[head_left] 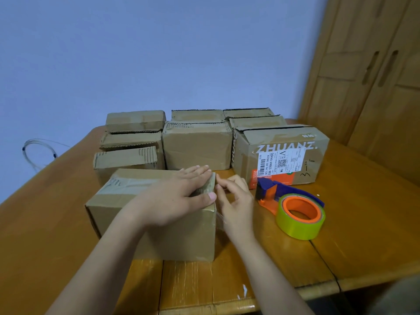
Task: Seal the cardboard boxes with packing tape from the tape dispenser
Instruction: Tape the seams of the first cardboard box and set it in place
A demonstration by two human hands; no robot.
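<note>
**Two hands on the nearest box, tape dispenser set down beside it**

Two bare hands work at the right end of the nearest cardboard box (145, 214), which sits on the wooden desk (363, 223) in front of the person. The left hand (179, 196) lies flat on the box top, fingers straight and together, reaching to the right edge; its thumb presses over the top right corner. Nothing is held in this grip; the hand only presses down. A strip of clear tape (127, 185) runs along the top of the box under that hand.

The right hand (234, 201) is just beside the box's right end, fingers loosely curled, fingertips close to the edge. A thin clear film (219, 218) hangs at that end face by the hand, but whether the fingers pinch it cannot be told.

To the right of the hands, the tape dispenser (293, 205) lies on the desk, apart from both hands. It has a blue and orange body and a roll of yellowish tape on an orange hub.

Behind the near box stand several more cardboard boxes (197, 146) in rows, close together. The large one at the right (279, 155) carries white lettering, a shipping label and an orange patch. A blue wall (159, 53) rises behind the desk, a wooden wardrobe (368, 76) stands at the right, and a coiled cable (38, 151) shows at the left.
</note>
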